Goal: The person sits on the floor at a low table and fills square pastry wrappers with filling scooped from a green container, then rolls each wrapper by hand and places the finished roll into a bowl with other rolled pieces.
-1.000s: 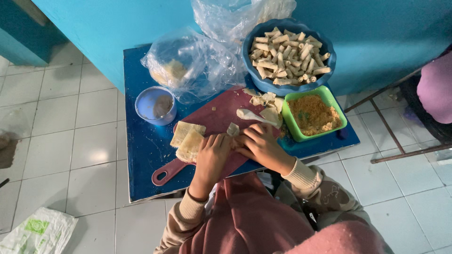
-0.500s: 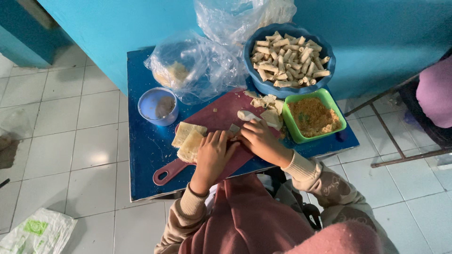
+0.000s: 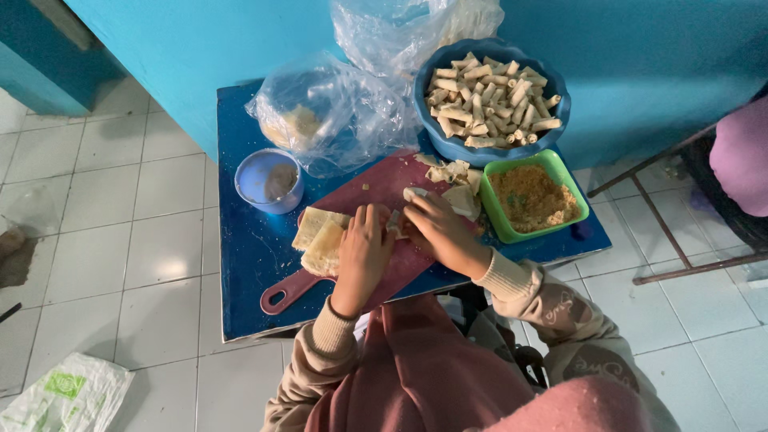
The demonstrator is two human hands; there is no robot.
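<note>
My left hand and my right hand meet over a dark red cutting board on a small blue table. Between their fingertips sits a small pale roll of dough, pinched from both sides. Just left of my left hand lies a stack of pale square wrappers. Right of my right hand stands a green tub of crumbly orange-brown filling. A blue bowl heaped with finished rolls stands behind it.
A small blue cup stands at the board's left. Clear plastic bags lie at the table's back against a turquoise wall. A white and green bag lies on the tiled floor. A metal frame and someone's purple clothing are at right.
Both hands have drawn closer together over the small piece of dough, which now shows less between the fingers. Bowls, tub and wrappers have not moved.
</note>
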